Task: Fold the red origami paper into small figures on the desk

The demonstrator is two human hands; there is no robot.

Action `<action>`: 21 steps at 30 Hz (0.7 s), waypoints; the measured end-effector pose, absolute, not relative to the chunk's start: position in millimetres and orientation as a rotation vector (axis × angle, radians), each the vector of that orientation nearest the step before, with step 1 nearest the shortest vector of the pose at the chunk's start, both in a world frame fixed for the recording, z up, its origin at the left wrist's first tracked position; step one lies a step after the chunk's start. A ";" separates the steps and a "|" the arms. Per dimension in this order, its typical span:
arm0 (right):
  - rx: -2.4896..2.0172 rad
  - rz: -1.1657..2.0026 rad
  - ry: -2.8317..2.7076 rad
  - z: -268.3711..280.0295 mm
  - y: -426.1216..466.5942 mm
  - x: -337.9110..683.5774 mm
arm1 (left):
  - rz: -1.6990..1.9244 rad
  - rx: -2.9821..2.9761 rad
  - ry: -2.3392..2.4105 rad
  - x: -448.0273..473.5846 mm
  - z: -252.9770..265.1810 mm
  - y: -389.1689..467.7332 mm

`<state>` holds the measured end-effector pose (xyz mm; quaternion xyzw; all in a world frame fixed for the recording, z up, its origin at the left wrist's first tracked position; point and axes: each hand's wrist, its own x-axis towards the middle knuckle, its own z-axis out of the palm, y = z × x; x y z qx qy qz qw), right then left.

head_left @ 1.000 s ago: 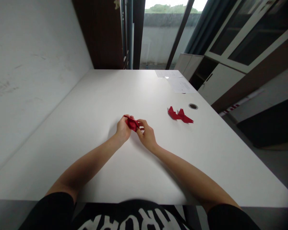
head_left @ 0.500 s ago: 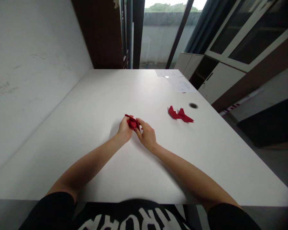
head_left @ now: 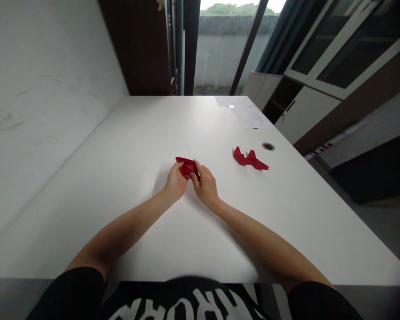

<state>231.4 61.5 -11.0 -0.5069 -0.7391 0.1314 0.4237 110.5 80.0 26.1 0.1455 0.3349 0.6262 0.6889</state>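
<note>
Between my two hands is a piece of folded red paper [head_left: 187,168], held a little above the white table. My left hand [head_left: 176,181] grips its left side, with the thumb on the near face. On the right side, my right hand [head_left: 205,183] pinches the paper between thumb and fingers. Some of the paper's folds are hidden behind my fingers. Farther off to the right, two red folded-paper figures [head_left: 240,157] with pointed tips lie side by side, touching or nearly touching.
The white table [head_left: 136,142] stretches away from me, with a wall [head_left: 46,89] along its left. White paper sheets [head_left: 250,116] lie at the far right corner, and a round cable hole [head_left: 268,146] sits near the right edge. Cabinets [head_left: 306,111] stand beyond that edge.
The folded red paper has turned in my hands, so its upper edge now lies flatter and more of its face shows. My right fingers have moved up along its side. The other figures have stayed put.
</note>
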 end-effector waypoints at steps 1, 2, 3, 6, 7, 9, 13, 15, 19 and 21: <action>-1.268 0.321 -1.855 -10.3 61.3 231.5 | 1.399 0.320 0.737 111.3 25.8 79.4; -1.265 0.311 -1.868 -9.5 60.8 231.4 | 1.396 0.315 0.729 111.8 25.6 79.0; -1.261 0.300 -1.884 -8.5 60.2 231.3 | 1.394 0.309 0.722 111.9 25.6 78.7; -1.243 0.255 -1.932 -5.6 58.0 230.9 | 1.402 0.279 0.697 110.1 26.8 78.7; -1.240 0.236 -1.945 -4.9 57.5 230.8 | 1.406 0.267 0.693 109.2 27.3 78.7; -1.237 0.200 -1.968 -4.0 56.8 230.5 | 1.409 0.250 0.688 107.3 28.3 78.6; -1.214 0.141 -2.008 -3.7 55.9 229.8 | 1.415 0.252 0.704 105.1 29.4 77.7; -1.197 0.114 -2.022 -3.5 55.3 229.3 | 1.416 0.256 0.727 105.0 29.6 77.2; -1.178 0.078 -2.035 -2.6 54.7 229.5 | 1.410 0.264 0.735 106.1 30.2 77.8; -1.172 0.067 -2.038 -2.8 55.1 230.2 | 1.431 0.260 0.734 107.1 30.7 78.8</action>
